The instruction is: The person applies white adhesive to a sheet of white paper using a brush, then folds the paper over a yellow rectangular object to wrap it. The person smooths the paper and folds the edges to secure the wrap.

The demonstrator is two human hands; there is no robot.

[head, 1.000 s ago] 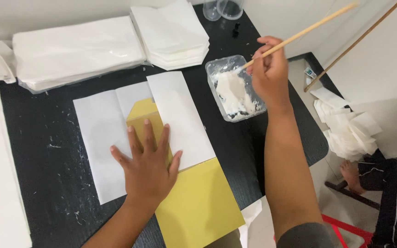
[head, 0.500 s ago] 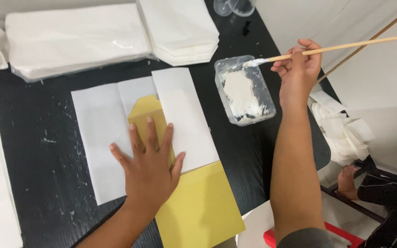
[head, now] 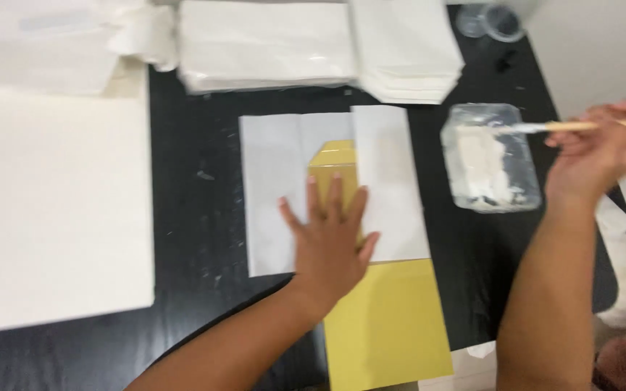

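Left hand (head: 331,235) lies flat, fingers spread, palm down on the folded white paper (head: 284,188) and yellow sheet (head: 389,326) at frame centre, on the black worktop (head: 197,210); it grips nothing, just pins them. White paper is wrapped w/ two flaps over the yellow sheet, whose top shows in the gap and whose lower end sticks out toward the bottom edge. Right hand (head: 595,156), right of frame, is closed on a thin wooden brush (head: 603,125), its pale tip over a clear tray (head: 490,156) of white paste. Paper looks light, thin and floppy, prob. slides on the smooth top, so a flat palm suits it better than a pinch; flaps best lifted at a free edge or corner. Brush is light, stiff, held mid-handle. Tray looks light, thin plastic, easy to nudge. Stacks of white paper (head: 269,43) line the top of frame, a big white sheet (head: 52,210) fills the left, a clear cup (head: 498,22) sits upper right. No labels or signs visible; frame is blurred.
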